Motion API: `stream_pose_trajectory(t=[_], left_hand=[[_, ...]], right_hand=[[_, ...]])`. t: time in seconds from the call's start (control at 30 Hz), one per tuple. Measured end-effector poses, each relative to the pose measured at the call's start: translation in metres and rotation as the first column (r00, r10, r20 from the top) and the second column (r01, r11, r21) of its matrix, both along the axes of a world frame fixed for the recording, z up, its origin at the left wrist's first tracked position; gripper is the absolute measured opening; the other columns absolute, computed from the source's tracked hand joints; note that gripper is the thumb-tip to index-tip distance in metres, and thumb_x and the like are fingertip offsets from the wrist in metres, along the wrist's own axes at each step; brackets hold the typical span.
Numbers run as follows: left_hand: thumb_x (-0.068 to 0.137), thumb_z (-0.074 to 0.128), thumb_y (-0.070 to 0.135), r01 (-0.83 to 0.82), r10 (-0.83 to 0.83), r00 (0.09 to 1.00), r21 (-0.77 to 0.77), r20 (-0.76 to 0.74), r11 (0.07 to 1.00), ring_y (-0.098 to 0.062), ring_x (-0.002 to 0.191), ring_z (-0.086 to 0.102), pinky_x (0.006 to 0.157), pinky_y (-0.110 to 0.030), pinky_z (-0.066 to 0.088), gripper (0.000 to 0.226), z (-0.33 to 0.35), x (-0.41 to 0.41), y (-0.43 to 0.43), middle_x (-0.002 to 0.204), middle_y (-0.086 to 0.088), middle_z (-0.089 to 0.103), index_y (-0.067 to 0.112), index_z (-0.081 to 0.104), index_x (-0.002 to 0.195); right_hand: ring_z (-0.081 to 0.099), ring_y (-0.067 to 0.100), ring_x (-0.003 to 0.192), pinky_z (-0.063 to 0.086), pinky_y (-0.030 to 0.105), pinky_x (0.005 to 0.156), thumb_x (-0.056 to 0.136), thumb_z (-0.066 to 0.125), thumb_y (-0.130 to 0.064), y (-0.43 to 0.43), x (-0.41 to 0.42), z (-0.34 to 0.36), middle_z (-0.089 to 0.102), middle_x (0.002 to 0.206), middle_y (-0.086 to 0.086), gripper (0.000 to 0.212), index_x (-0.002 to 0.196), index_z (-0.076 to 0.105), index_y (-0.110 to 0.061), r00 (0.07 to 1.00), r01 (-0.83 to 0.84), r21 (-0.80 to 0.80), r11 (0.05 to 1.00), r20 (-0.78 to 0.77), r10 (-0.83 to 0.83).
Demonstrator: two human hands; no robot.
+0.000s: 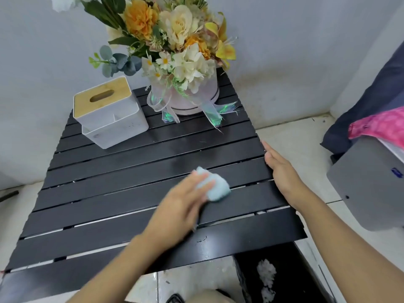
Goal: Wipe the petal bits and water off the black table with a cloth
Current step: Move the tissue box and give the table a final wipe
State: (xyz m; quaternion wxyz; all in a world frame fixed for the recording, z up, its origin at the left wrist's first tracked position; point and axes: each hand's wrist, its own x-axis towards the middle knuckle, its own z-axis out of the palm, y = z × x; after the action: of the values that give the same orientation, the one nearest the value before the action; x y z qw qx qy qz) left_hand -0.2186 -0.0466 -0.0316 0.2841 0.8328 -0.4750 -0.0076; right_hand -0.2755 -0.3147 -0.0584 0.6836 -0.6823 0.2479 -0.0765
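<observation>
Hands — left hand [181, 200] presses the cloth [217, 190], right hand [282, 169] near it.

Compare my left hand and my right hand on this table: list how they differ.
1. The left hand lies on a light blue cloth; the right hand holds nothing.
2. The left hand is over the middle of the black table; the right hand rests at its right edge.
3. The left hand is motion-blurred; the right hand is sharp, fingers straight.
Shared: both are bare and down at the table.
</observation>
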Motion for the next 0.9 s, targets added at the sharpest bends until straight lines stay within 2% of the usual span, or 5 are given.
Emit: stream_pose_trajectory(t=[0.23,0.4,0.53,0.73,0.9], left_hand=[[0.081,0.050,-0.003,-0.402,0.398,0.908,0.005,0.133,0.916,-0.030,0.095,0.049,0.083,-0.042,0.046,0.029,0.002,0.054,-0.089,0.098,-0.004,0.053,0.012,0.057,0.104],[0.092,0.051,0.000,0.107,-0.107,0.994,0.015,-0.022,0.994,-0.026,0.128,0.045,0.108,-0.035,0.037,0.037,0.011,-0.059,-0.054,0.134,-0.006,0.052,0.011,0.054,0.127],[0.100,0.045,0.023,-0.150,0.150,0.985,0.010,-0.088,0.989,-0.012,0.143,0.032,0.117,-0.029,0.026,0.036,0.003,-0.060,0.054,0.148,0.008,0.045,0.020,0.057,0.134],[0.100,0.046,0.019,-0.924,0.926,0.376,0.057,-0.038,0.378,-0.026,0.131,0.045,0.099,-0.040,0.039,0.030,0.002,-0.010,0.130,0.138,-0.002,0.052,0.021,0.058,0.128],[0.092,0.045,0.005,-0.721,0.719,0.692,0.005,0.060,0.693,-0.033,0.125,0.046,0.101,-0.038,0.042,0.038,-0.014,-0.053,0.042,0.135,-0.008,0.052,0.014,0.057,0.127]], right_hand=[[0.034,0.002,0.135,0.021,0.028,0.117,0.104,0.031,-0.025,0.000,0.001,0.000,0.039,0.148,-0.014,0.042,0.146,0.037,-0.027,1.000,-0.013,-0.026,1.000,0.003,0.013],[0.036,0.003,0.135,0.021,0.031,0.118,0.103,0.036,-0.025,-0.004,0.003,-0.007,0.042,0.147,-0.011,0.041,0.143,0.042,-0.025,1.000,0.003,-0.051,0.999,0.017,-0.002],[0.035,0.002,0.134,0.021,0.026,0.116,0.104,0.033,-0.025,-0.002,0.003,-0.005,0.041,0.147,-0.012,0.041,0.144,0.040,-0.026,1.000,0.001,-0.071,0.998,0.002,-0.001],[0.034,0.001,0.133,0.020,0.015,0.107,0.104,0.032,-0.022,0.002,0.004,-0.001,0.041,0.145,-0.012,0.041,0.144,0.040,-0.020,0.999,0.038,-0.156,0.987,0.002,-0.038],[0.036,0.010,0.137,0.023,0.022,0.111,0.103,0.032,-0.025,0.003,0.002,-0.001,0.043,0.147,-0.006,0.042,0.144,0.041,-0.022,0.999,0.036,-0.278,0.960,-0.022,-0.044]])
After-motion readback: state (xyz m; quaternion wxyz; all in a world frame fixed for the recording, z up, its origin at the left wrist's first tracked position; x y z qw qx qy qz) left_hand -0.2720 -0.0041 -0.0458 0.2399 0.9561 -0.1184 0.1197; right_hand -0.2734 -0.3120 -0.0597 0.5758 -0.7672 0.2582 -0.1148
